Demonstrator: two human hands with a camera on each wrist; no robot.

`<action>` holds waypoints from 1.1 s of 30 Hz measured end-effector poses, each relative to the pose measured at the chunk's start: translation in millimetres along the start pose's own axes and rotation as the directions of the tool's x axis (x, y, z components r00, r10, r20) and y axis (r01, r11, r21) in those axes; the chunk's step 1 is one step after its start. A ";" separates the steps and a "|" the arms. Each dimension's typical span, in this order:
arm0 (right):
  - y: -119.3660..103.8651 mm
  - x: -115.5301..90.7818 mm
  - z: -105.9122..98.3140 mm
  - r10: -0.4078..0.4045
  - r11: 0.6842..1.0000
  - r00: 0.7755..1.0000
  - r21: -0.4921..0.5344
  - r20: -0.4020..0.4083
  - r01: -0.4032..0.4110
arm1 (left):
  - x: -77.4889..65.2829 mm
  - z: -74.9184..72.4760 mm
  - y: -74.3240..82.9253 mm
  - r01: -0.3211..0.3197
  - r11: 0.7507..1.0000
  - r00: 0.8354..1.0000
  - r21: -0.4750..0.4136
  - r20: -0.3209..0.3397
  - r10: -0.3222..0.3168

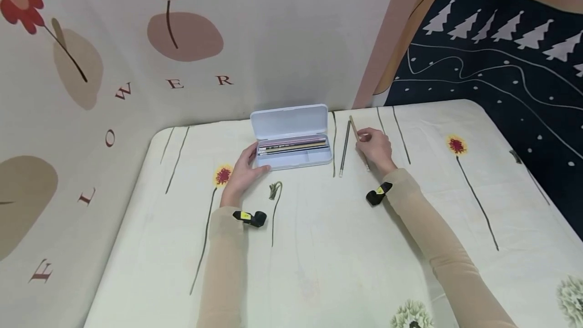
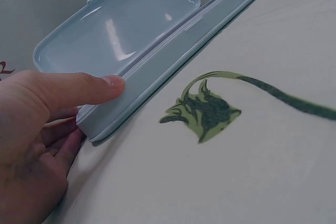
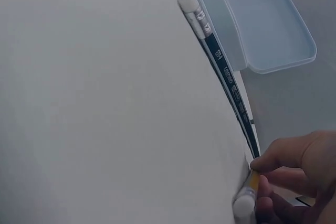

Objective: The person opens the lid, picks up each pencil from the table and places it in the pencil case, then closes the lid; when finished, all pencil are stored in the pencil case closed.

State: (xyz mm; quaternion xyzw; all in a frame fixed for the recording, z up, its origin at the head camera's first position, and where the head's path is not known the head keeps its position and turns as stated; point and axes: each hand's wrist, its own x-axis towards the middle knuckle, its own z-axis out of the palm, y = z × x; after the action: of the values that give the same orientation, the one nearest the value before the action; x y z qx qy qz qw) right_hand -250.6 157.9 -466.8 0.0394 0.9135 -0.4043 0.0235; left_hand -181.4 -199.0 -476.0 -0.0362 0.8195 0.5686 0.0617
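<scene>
A pale blue pencil case [image 1: 289,121] stands with its lid up, several pencils [image 1: 291,147] lying side by side inside. My left hand [image 1: 243,173] holds its left end; in the left wrist view the thumb [image 2: 107,88] presses the front wall and the other fingers lie round the corner. Right of the case, my right hand [image 1: 375,148] pinches a yellow pencil [image 3: 254,181] with a white eraser, its eraser end toward me. Just left of that hand, a dark pencil [image 1: 344,148] with a metal band and white eraser lies on the cloth.
A white tablecloth [image 1: 319,247] printed with flowers and stems covers the table. Behind it hangs a pale curtain [image 1: 296,39] with letters and leaf shapes. A dark printed cloth [image 1: 492,75] with white trees hangs at the right.
</scene>
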 end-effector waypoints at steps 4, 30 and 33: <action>1.4 -0.8 -3.4 0.013 0.999 1.000 -0.030 -0.009 -0.013 | -0.1 0.3 -0.5 -0.017 1.000 1.000 -0.010 0.003 0.018; 9.7 -25.7 -28.5 0.052 0.991 0.997 0.122 0.051 -0.058 | 0.5 -0.4 -1.9 -0.024 1.000 1.000 0.001 0.012 0.024; 8.1 -28.9 -30.1 0.020 0.994 0.998 0.108 0.063 -0.026 | 0.6 -0.7 -2.3 -0.025 1.000 1.000 0.001 0.013 0.025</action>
State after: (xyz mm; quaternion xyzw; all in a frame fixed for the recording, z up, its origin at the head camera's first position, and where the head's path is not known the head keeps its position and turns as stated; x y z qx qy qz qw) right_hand -221.4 184.2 -450.5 0.0387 0.8884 -0.4543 0.0540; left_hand -181.7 -200.5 -478.0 -0.0222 0.8197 0.5693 0.0599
